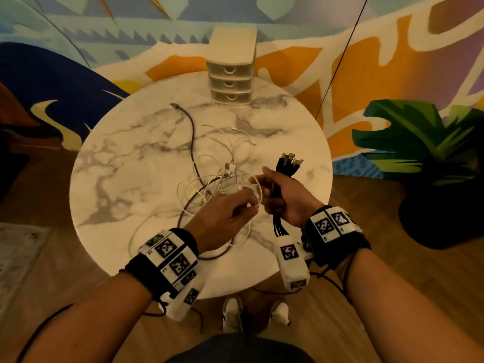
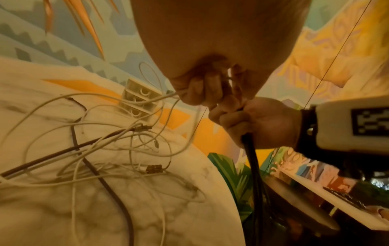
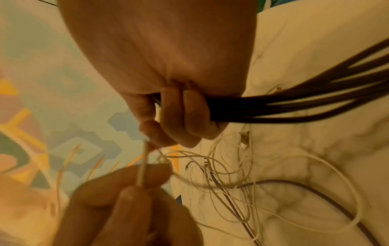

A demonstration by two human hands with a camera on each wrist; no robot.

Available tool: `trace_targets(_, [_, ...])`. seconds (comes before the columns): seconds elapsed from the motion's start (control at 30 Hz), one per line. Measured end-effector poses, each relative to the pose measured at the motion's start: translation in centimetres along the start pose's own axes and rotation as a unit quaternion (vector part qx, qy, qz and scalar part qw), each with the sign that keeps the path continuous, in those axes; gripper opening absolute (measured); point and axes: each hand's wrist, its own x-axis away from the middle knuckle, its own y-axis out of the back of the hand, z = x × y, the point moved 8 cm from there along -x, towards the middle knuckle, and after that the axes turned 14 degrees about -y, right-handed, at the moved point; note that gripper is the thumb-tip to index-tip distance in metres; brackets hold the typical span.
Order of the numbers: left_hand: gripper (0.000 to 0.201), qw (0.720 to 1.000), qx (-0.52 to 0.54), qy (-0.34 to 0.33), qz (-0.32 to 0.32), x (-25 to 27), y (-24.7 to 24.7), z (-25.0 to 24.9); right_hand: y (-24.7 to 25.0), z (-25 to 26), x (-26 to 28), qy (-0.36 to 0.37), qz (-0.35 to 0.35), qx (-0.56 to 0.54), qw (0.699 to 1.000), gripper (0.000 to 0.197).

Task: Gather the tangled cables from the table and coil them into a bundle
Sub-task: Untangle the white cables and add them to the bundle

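Now, from the head view, the right hand [image 1: 285, 197] is gripping a folded black cable bundle [image 1: 286, 166], plugs poking out past the knuckles and loops hanging below the wrist, probably kept clear of the mess so the finished part is not snagging again. Just beside it, the left hand [image 1: 225, 218] is pinching a white cable [image 1: 258, 191] that is arcing across to the right thumb and forefinger, as if feeding the next strand into the bundle. Beyond both hands the loose tangle [image 1: 217, 179] of white cables and a purple cable [image 1: 193, 137] is lying on the marble table [image 1: 117, 166], with a small drawer unit [image 1: 231, 82] at the far edge.

Over to the left wrist view: the left hand [image 2: 200, 93] is curling its fingers round several white strands that are fanning out below and to its left over the tabletop. The right hand [image 2: 252, 123] is touching it, closed on the black cable bundle [image 2: 251, 159], which is dropping straight down off the table's rim.

And the right wrist view: the right hand [image 3: 179, 116] is clamping the black cable bundle [image 3: 294, 103] with the lower fingers, freeing thumb and forefinger for the white cable [image 3: 143, 166]. The left hand [image 3: 126, 199], blurred, is pinching that strand just beneath. The purple cable [image 3: 305, 188] is looping on the table to the right, not yet gathered.
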Motion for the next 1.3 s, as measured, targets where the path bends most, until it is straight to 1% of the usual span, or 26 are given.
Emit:
trace_targets(0.03, [0.020,0.999,0.027,0.006,0.018,0.1,-0.6,0.4,0.1,-0.1,0.1,-0.004,-0.007,0.009,1.000,0.037])
trace_targets(0.1, [0.037,0.990,0.116,0.064,0.041,0.0,-1.7,2.0,0.4,0.0,0.7,0.012,-0.038,0.055,0.998,0.034])
trace_targets(0.13, [0.038,0.983,0.144,0.103,0.050,-0.1,-2.2,3.4,0.5,0.2,1.0,0.027,-0.060,0.080,0.995,0.034])
trace_targets(0.17, [0.037,0.978,0.138,0.136,0.072,-0.2,-2.7,5.1,0.6,0.6,1.6,0.042,-0.085,0.101,0.990,0.034])
trace_targets(0.23, [0.047,0.976,0.024,0.171,0.136,-1.0,-2.9,8.8,1.0,1.1,2.8,0.072,-0.126,0.123,0.982,0.037])
trace_targets(0.27, [0.055,0.970,-0.024,0.200,0.132,-1.3,-1.9,10.8,1.4,1.4,3.4,0.085,-0.145,0.124,0.978,0.039])
trace_targets(0.37, [0.068,0.941,-0.072,0.328,0.036,-0.9,2.6,15.9,3.1,2.3,5.7,0.131,-0.200,0.090,0.967,0.037])
trace_targets(0.4, [0.068,0.930,-0.080,0.356,0.035,-0.6,3.3,16.7,3.6,2.6,6.4,0.149,-0.212,0.075,0.963,0.034])
trace_targets(0.43, [0.067,0.924,-0.100,0.364,0.058,-0.5,3.6,16.7,4.1,2.8,7.0,0.168,-0.223,0.067,0.958,0.032])
trace_targets(0.47, [0.064,0.924,-0.136,0.349,0.073,-0.9,3.9,15.9,4.4,3.0,7.3,0.186,-0.233,0.069,0.952,0.031])
trace_targets(0.5, [0.059,0.930,-0.182,0.312,0.062,-1.8,4.5,14.4,4.5,3.1,7.7,0.202,-0.242,0.078,0.946,0.030])
trace_targets(0.57, [0.044,0.943,-0.252,0.218,-0.017,-4.0,5.8,9.6,4.3,2.9,7.8,0.220,-0.250,0.102,0.937,0.029])
trace_targets(0.6, [0.036,0.949,-0.249,0.183,-0.059,-5.0,6.1,7.2,4.2,2.8,7.7,0.225,-0.247,0.112,0.936,0.029])
trace_targets(0.63, [0.032,0.963,-0.198,0.163,-0.089,-5.9,5.8,5.3,4.0,2.7,7.7,0.229,-0.243,0.126,0.934,0.029])
trace_targets(0.67, [0.035,0.978,-0.094,0.160,-0.097,-6.6,4.8,3.9,3.7,2.6,7.7,0.233,-0.241,0.148,0.931,0.028])
trace_targets(0.7, [0.039,0.981,0.048,0.171,-0.084,-7.1,3.1,2.8,3.5,2.4,7.7,0.232,-0.236,0.174,0.927,0.028])
trace_targets(0.73, [0.040,0.964,0.176,0.187,-0.072,-7.4,1.5,1.5,3.3,2.1,7.7,0.229,-0.230,0.200,0.925,0.028])
trace_targets(0.77, [0.038,0.940,0.268,0.196,-0.075,-7.5,0.4,0.3,3.2,1.7,7.6,0.223,-0.224,0.222,0.923,0.028])
trace_targets(0.8, [0.033,0.923,0.321,0.195,-0.086,-7.7,-0.2,-0.7,3.2,1.3,7.6,0.215,-0.218,0.236,0.922,0.029])
trace_targets(0.83, [0.026,0.915,0.343,0.187,-0.099,-7.8,-0.5,-1.4,3.2,0.8,7.7,0.209,-0.213,0.242,0.924,0.028])
trace_targets(0.9, [0.016,0.919,0.342,0.164,-0.108,-8.1,-0.8,-2.5,3.6,0.1,8.1,0.202,-0.205,0.231,0.930,0.027])
trace_targets(0.97, [0.016,0.927,0.331,0.143,-0.107,-8.0,-1.1,-3.3,4.1,-0.3,8.7,0.204,-0.202,0.215,0.933,0.027])
trace_targets(1.1, [0.015,0.900,0.400,0.115,-0.129,-7.4,-2.1,-4.9,5.3,-0.3,10.1,0.219,-0.201,0.182,0.937,0.026])
trace_targets(1.2, [0.012,0.913,0.370,0.096,-0.144,-7.3,-2.6,-6.1,5.6,-0.6,10.6,0.219,-0.193,0.186,0.938,0.025])
trace_targets(1.27, [0.015,0.923,0.351,0.088,-0.130,-7.4,-3.2,-7.0,5.9,-0.9,11.0,0.221,-0.190,0.195,0.937,0.026])
trace_targets(1.3, [0.016,0.933,0.327,0.081,-0.122,-7.4,-3.5,-7.4,6.0,-1.0,11.2,0.219,-0.189,0.194,0.937,0.027])
